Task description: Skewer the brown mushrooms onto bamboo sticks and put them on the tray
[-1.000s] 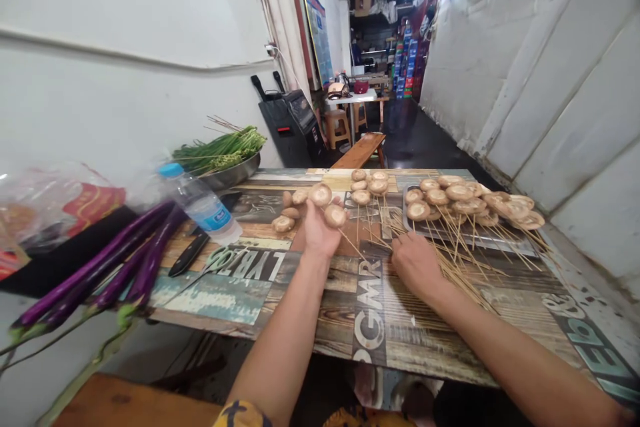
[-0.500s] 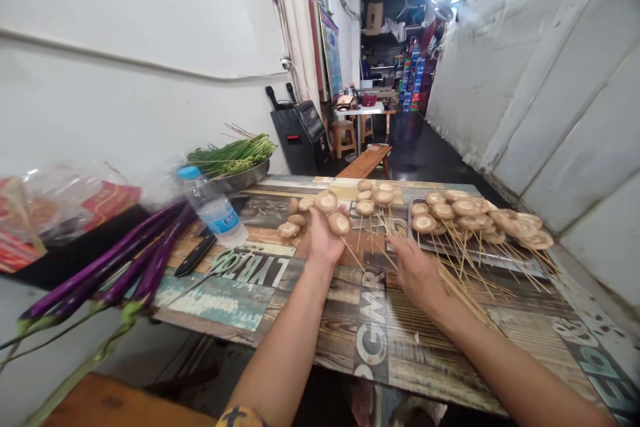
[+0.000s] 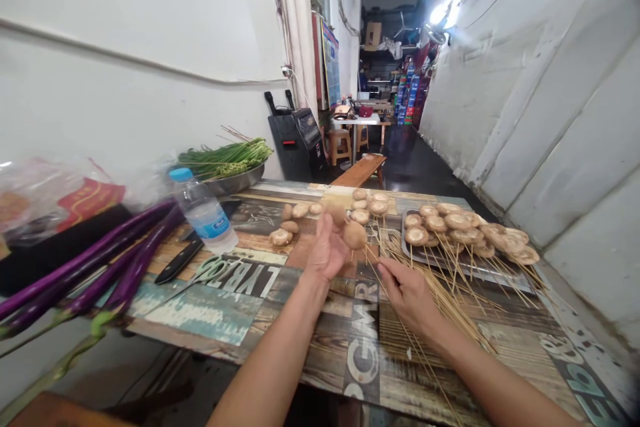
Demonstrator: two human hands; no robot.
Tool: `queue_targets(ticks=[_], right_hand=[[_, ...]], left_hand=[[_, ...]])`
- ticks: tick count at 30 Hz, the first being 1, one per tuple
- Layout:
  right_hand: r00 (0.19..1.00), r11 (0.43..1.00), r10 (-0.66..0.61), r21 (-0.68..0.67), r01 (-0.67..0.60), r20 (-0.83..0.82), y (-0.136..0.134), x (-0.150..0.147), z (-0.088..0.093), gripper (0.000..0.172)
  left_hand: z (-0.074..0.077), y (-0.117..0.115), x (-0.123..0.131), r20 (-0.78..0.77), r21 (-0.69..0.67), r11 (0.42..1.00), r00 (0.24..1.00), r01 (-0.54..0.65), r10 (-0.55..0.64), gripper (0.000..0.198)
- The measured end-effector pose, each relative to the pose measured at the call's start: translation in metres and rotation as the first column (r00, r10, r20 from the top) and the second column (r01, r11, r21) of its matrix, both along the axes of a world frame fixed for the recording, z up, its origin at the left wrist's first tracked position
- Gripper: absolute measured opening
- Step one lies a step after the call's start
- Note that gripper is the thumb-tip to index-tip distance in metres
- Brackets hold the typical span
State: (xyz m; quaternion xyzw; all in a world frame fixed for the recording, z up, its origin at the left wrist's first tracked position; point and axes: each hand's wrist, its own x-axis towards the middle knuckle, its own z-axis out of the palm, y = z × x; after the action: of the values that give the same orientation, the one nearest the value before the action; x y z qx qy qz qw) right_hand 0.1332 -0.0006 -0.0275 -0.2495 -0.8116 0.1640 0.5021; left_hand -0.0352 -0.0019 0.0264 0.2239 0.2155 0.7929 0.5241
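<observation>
My left hand [image 3: 325,252] is closed around mushrooms above the middle of the table. One brown mushroom cap [image 3: 355,235] shows at its thumb side, and a second, blurred cap [image 3: 334,209] rises above the fingers. Between the fingertips of my right hand [image 3: 407,288] are thin bamboo skewers [image 3: 425,363], their tips close to the nearer cap. Whether a tip enters that cap, I cannot tell. Loose mushrooms [image 3: 281,237] lie left of my left hand. Behind my right hand, a bundle of skewers [image 3: 450,293] rests on the table.
Skewered mushrooms [image 3: 465,235] lie piled on a metal tray [image 3: 403,233] at right, with another small group [image 3: 379,204] at the back. To the left are a water bottle [image 3: 213,220], scissors [image 3: 213,268], a black-handled knife [image 3: 179,261], eggplants [image 3: 135,267] and a bowl [image 3: 240,179] of greens.
My right hand has drawn back from the skewer bundle and now holds skewers near the mushroom. My left hand has turned the mushrooms, so their caps face me. The view has shifted slightly.
</observation>
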Motion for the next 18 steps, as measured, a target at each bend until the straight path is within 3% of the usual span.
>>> queue_targets(ticks=[4,9,13,18], right_hand=[[0.994,0.981,0.095,-0.166,-0.102,-0.051,-0.0031,0.0002,-0.0012,0.028],[0.996,0.971,0.094,-0.219,-0.094,-0.015,-0.0015,0.0007,-0.0046,0.029],[0.983,0.957,0.180,-0.238,-0.167,0.035,0.0004,0.0019,-0.0022,0.030],[0.987,0.954,0.154,-0.253,-0.163,-0.054,0.0007,0.0008,-0.0047,0.030]], left_hand=[[0.0050,-0.0013,-0.0005,0.005,-0.012,1.000,1.000,-0.024,0.024,0.018],[0.0068,-0.0019,0.0000,0.151,-0.048,0.998,0.988,0.033,-0.025,0.026],[0.0033,-0.0003,-0.0015,0.161,-0.049,0.998,0.987,0.031,-0.022,0.016],[-0.0005,0.0009,0.0010,0.153,-0.033,0.999,0.988,0.026,-0.020,0.011]])
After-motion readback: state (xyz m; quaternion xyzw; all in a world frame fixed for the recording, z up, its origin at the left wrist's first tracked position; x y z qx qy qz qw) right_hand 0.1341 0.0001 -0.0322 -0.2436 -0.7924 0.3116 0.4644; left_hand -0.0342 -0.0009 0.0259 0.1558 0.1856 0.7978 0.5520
